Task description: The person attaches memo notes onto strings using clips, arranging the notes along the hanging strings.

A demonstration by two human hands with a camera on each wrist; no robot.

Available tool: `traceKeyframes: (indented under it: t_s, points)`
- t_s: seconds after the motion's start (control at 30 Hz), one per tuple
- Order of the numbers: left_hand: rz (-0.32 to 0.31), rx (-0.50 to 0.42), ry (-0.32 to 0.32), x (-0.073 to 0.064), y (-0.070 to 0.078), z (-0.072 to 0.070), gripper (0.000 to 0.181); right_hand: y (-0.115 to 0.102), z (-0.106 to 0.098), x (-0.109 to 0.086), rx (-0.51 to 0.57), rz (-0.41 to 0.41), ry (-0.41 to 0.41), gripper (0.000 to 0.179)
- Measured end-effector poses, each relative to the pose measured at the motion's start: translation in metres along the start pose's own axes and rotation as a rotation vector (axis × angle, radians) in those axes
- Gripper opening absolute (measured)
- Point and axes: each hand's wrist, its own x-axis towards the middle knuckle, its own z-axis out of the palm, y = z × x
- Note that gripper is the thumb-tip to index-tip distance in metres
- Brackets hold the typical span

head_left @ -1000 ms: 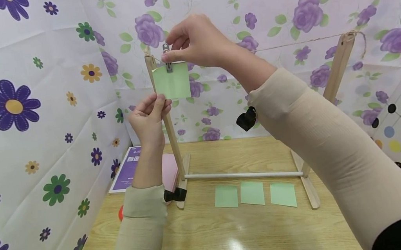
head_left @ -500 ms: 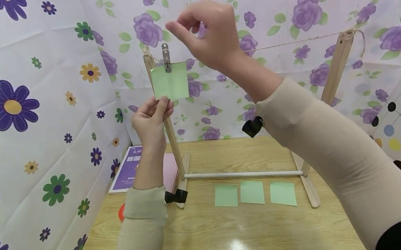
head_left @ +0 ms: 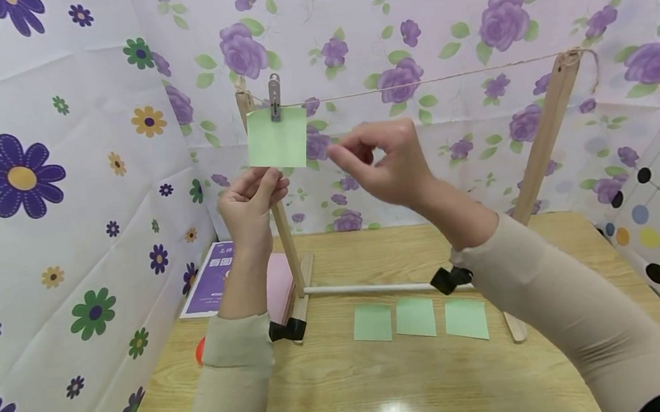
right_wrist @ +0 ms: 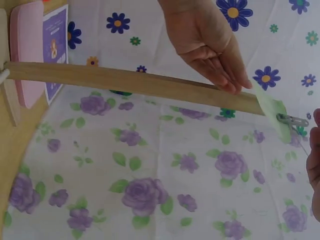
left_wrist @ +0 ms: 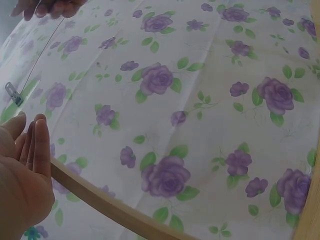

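A pale green paper square (head_left: 277, 139) hangs near the left end of a string (head_left: 448, 78), held at its top by a metal clip (head_left: 275, 98). The thumb and fingertips of my left hand (head_left: 251, 206) pinch its lower edge. Away to the right of that paper, my right hand (head_left: 390, 159) hovers in the air, its fingers loosely curved around nothing. In the right wrist view the paper (right_wrist: 273, 112) looks tilted, with the left fingertips at its corner. Only a sliver of paper shows beyond the fingers in the left wrist view.
The string spans two wooden posts (head_left: 546, 137), joined low down by a white rod (head_left: 371, 287). Three green paper squares (head_left: 415, 317) lie in a row on the table (head_left: 344, 386). A purple booklet (head_left: 208, 287) and a pink item (head_left: 279, 287) lie behind the left arm.
My right hand has let go of the clip, lifted off, then moved down and right. The clipped paper and my left hand have shifted slightly downward.
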Motion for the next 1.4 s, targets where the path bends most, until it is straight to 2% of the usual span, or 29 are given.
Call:
traceKeyframes:
  t_s: [0.17,0.33,0.47,0.57,0.67,0.73,0.83,0.93,1.03,1.17,1.33,1.4]
  points:
    - [-0.013,0.011,-0.031,-0.002,-0.001,-0.002,0.014,0.002,-0.009,-0.046,0.029,0.139,-0.04,0.019]
    - [-0.053,0.027,-0.049,-0.008,-0.004,-0.006,0.019,0.002,-0.017,-0.091,0.09,0.324,-0.065,0.017]
    - [-0.097,0.063,-0.076,-0.018,-0.011,-0.008,0.024,-0.002,-0.026,-0.125,0.077,0.51,-0.095,0.016]
    - [-0.119,0.101,-0.104,-0.027,-0.018,-0.008,0.016,-0.007,-0.034,-0.149,0.066,0.661,-0.109,0.014]
    - [-0.13,0.146,-0.127,-0.036,-0.025,-0.009,0.012,-0.01,-0.041,-0.173,0.081,0.774,-0.115,0.013]
    - [-0.147,0.194,-0.132,-0.043,-0.029,-0.01,0.018,-0.011,-0.046,-0.189,0.098,0.842,-0.112,0.014]
    - [-0.193,0.278,-0.132,-0.053,-0.034,-0.013,0.028,-0.012,-0.055,-0.211,0.099,0.893,-0.094,0.014]
    - [-0.254,0.357,-0.143,-0.066,-0.04,-0.018,0.03,-0.014,-0.067,-0.229,0.102,0.926,-0.06,0.014]
    - [-0.276,0.434,-0.181,-0.08,-0.049,-0.024,0.028,-0.018,-0.078,-0.246,0.093,0.96,-0.05,0.015]
    - [-0.333,0.499,-0.237,-0.102,-0.071,-0.034,0.026,-0.026,-0.091,-0.266,0.039,1.045,-0.067,0.018]
    - [-0.477,0.501,-0.321,-0.135,-0.102,-0.045,0.033,-0.039,-0.104,-0.29,-0.018,1.163,-0.028,0.024]
    - [-0.513,0.53,-0.348,-0.145,-0.113,-0.05,0.036,-0.044,-0.109,-0.301,-0.044,1.189,-0.009,0.025]
